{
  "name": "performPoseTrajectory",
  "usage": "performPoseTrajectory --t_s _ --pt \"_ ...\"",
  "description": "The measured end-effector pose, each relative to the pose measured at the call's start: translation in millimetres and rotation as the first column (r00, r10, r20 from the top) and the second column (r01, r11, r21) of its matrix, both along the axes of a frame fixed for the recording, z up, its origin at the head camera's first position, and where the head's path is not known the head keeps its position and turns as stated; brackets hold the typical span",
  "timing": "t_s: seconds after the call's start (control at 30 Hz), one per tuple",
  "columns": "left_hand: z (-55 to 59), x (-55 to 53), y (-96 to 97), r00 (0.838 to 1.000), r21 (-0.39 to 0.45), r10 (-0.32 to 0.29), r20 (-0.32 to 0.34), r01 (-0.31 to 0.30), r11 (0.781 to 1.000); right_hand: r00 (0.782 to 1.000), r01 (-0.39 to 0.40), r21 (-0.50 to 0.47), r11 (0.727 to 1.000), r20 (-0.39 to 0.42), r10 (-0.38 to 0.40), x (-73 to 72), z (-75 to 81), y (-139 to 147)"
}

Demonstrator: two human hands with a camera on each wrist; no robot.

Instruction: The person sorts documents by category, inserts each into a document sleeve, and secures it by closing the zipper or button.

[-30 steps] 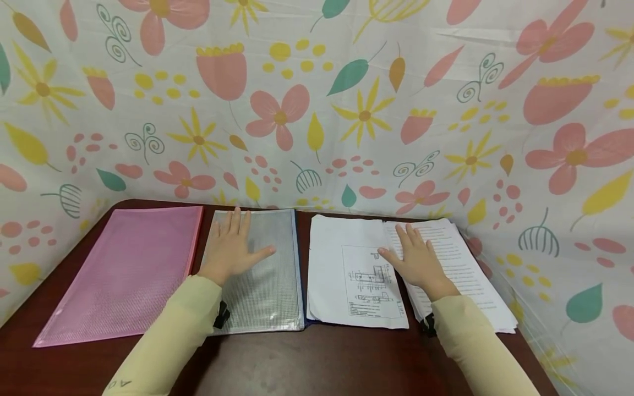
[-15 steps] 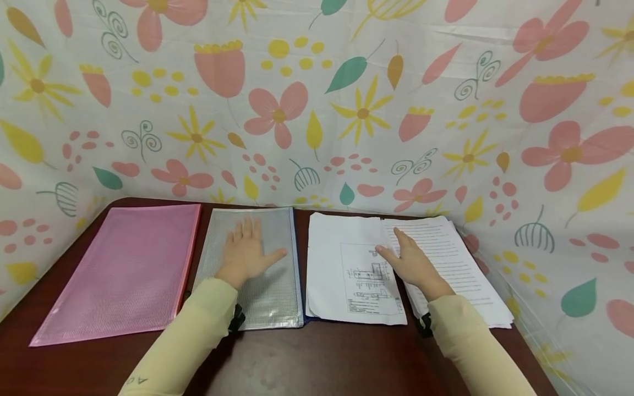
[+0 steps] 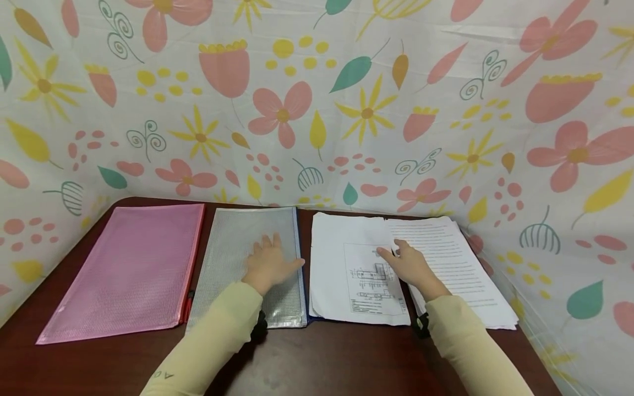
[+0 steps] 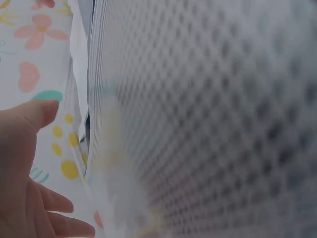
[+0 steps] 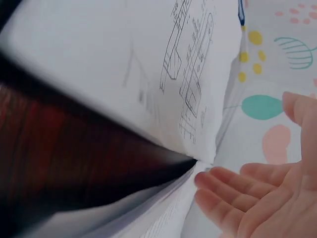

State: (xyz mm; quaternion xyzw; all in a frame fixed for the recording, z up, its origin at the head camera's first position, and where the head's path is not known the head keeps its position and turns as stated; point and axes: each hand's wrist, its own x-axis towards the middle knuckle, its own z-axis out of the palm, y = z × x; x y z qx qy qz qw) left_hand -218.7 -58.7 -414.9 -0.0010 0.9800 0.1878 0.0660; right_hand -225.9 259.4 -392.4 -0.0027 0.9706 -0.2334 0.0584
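Observation:
A clear mesh zip pouch (image 3: 233, 242) with a blue edge lies flat on the table, left of centre. My left hand (image 3: 269, 264) hovers over its right half, fingers spread and thumb pointing right. In the left wrist view the thumb and fingers (image 4: 59, 223) stand apart with nothing between them. My right hand (image 3: 413, 267) is over the gap between a sheet with a technical drawing (image 3: 329, 264) and a stack of printed pages (image 3: 460, 258). Its fingers (image 5: 223, 198) are loosely bent and hold nothing, close to the paper edges in the right wrist view.
A pink mesh zip pouch (image 3: 134, 264) with a red edge lies at the far left. The dark wooden table (image 3: 317, 363) runs along the front. A flower-printed cloth (image 3: 317, 82) hangs behind and at both sides.
My left hand has moved right and slightly nearer across the clear pouch. My right hand has stayed about in place, its fingers less stretched than before. The papers and pouches lie as they were.

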Motion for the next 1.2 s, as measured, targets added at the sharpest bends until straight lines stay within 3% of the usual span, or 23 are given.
performPoseTrajectory --t_s 0.43,0.6,0.83,0.97,1.2 --pt "-7.1 7.3 21.5 0.997 -0.046 -0.052 -0.059 0.049 0.998 0.994 0.057 0.035 0.998 0.087 -0.06 -1.0 -4.8 -5.2" --pt "-7.0 6.4 21.4 0.996 -0.038 -0.057 -0.072 0.054 0.998 0.988 0.093 -0.028 0.995 0.124 -0.089 -1.1 -6.5 -8.5" --pt "-3.8 5.2 17.5 0.996 -0.037 -0.078 -0.033 0.077 0.996 0.981 0.127 -0.092 0.988 0.159 -0.112 -4.6 -11.6 -12.7" --pt "-3.9 5.3 15.9 0.996 -0.05 -0.087 -0.035 0.085 0.995 0.964 0.197 -0.196 0.961 0.218 -0.153 -6.7 -12.5 -13.0" --pt "-2.4 6.1 14.6 0.994 -0.043 -0.097 -0.046 0.095 0.995 0.917 0.327 -0.378 0.866 0.35 -0.194 -6.9 -15.2 -8.2"
